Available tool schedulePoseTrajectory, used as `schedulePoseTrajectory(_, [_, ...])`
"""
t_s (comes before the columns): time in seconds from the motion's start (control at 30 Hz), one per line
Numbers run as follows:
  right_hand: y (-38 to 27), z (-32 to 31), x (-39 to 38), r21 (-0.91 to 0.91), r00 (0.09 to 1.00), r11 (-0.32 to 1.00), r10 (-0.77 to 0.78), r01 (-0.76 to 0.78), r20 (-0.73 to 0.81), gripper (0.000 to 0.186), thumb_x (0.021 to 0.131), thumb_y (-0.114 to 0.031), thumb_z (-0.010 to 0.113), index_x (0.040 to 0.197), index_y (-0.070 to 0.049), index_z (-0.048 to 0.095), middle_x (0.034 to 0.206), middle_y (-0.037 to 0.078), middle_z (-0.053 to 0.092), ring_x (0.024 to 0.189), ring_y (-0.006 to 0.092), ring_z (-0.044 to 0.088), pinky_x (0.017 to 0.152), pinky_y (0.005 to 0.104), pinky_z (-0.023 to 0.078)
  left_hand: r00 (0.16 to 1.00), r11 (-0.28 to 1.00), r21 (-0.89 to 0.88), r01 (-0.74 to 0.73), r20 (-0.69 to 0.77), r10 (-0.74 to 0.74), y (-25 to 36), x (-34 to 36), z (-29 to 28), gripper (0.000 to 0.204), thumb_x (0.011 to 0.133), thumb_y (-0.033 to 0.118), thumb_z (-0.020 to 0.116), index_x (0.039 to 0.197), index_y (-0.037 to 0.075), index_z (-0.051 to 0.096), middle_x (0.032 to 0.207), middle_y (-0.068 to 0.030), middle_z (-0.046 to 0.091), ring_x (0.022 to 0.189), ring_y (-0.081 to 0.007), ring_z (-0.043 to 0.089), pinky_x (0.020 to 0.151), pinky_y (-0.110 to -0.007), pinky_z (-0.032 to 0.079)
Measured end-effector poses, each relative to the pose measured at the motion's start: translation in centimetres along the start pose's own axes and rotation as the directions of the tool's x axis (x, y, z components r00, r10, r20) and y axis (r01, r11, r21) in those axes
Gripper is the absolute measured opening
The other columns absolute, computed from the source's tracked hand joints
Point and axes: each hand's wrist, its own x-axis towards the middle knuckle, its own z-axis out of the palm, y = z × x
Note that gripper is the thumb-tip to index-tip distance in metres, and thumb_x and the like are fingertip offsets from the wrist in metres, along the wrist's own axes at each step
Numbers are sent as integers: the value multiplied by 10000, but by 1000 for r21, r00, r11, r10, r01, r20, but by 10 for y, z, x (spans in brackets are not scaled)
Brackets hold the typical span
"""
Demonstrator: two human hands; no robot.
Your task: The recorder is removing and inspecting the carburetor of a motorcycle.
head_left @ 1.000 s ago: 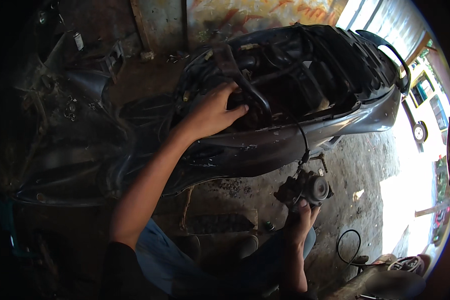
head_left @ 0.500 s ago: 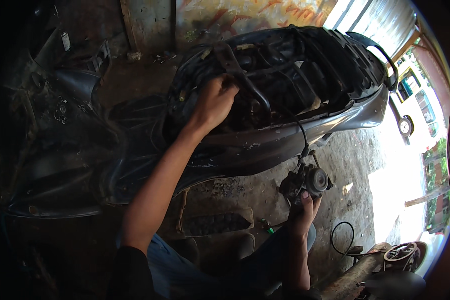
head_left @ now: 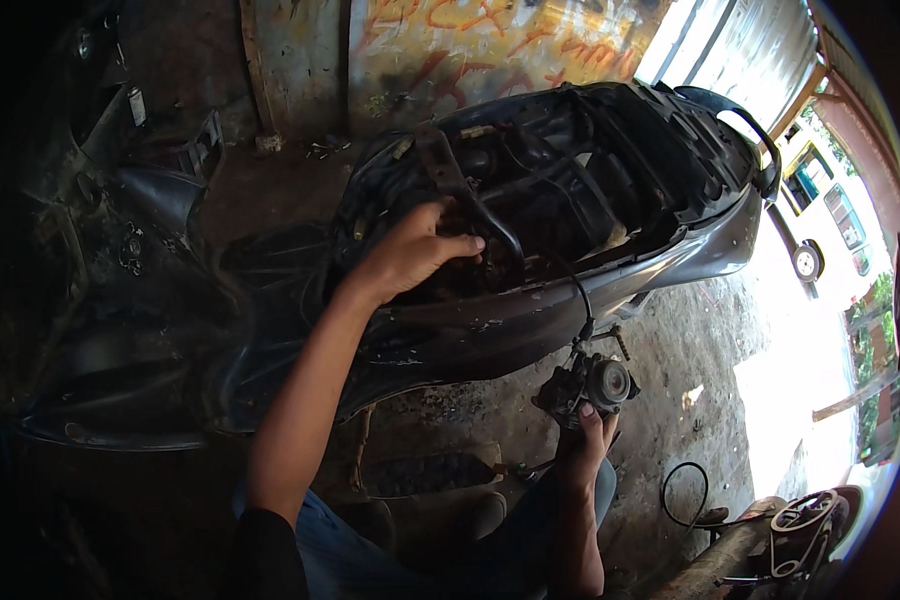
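A dark motor scooter [head_left: 450,335] stands across the view with its seat off, its engine bay [head_left: 560,190] uncovered. Into the front of this bay reaches my left hand [head_left: 410,255], beside the curved frame tube [head_left: 485,215]. Its thumb is stretched out apart from the fingers, whose tips are hidden in the dark. Lower right, my right hand [head_left: 587,445] is closed around the underside of a carburetor [head_left: 590,388], thumb on its front. The round black cap of the carburetor faces me. A black cable [head_left: 578,290] runs from it up into the bay.
A shallow tray [head_left: 435,472] lies on the floor between my knees and the scooter. Lower right are a looped black cable [head_left: 685,495] and a cylindrical object [head_left: 705,550]. A painted wall [head_left: 490,50] stands behind; a white vehicle [head_left: 830,205] is outside.
My left thumb has spread away from the fingers, and that hand sits slightly lower in view. The carburetor and my right hand have shifted left and a little down. The view has tilted slightly upward.
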Motion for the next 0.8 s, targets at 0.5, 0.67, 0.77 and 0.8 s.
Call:
schedulePoseTrajectory(0.5, [-11,5,5,-64,1000,998,8,-7,8,871,836,-187,782,1564,-12,338,1410,123,546,1316,252,529,1155,398,368,959,970,169,174,-253,-128,18,-10,25,409,995,129,710,1361,-6,587,1221,-146,712,1144,-215,671,1001,-366,508])
schedulePoseTrajectory(0.67, [-7,-2,9,-108,1000,994,-19,21,18,899,819,-197,786,1576,-27,332,1423,109,527,1340,249,508,1170,399,355,990,998,8,60,-131,-59,2,-15,19,520,991,22,665,1473,3,472,1327,-141,640,1242,-237,616,1049,-369,498])
schedulePoseTrajectory(0.77, [-7,-2,9,-104,1000,994,-10,12,20,911,812,-202,787,1583,-36,329,1424,105,523,1348,248,502,1177,397,351,998,999,-41,16,-58,-18,-12,-18,26,670,973,-74,623,1563,10,317,1413,-169,579,1333,-278,580,1092,-391,495])
schedulePoseTrajectory(0.8, [-7,-1,9,-89,1000,996,-14,16,26,914,811,-204,786,1585,-40,329,1420,106,524,1349,247,501,1179,397,350,999,1000,-9,-29,-30,29,-15,-19,29,753,966,-115,599,1609,23,234,1441,-179,559,1355,-290,568,1108,-393,492])
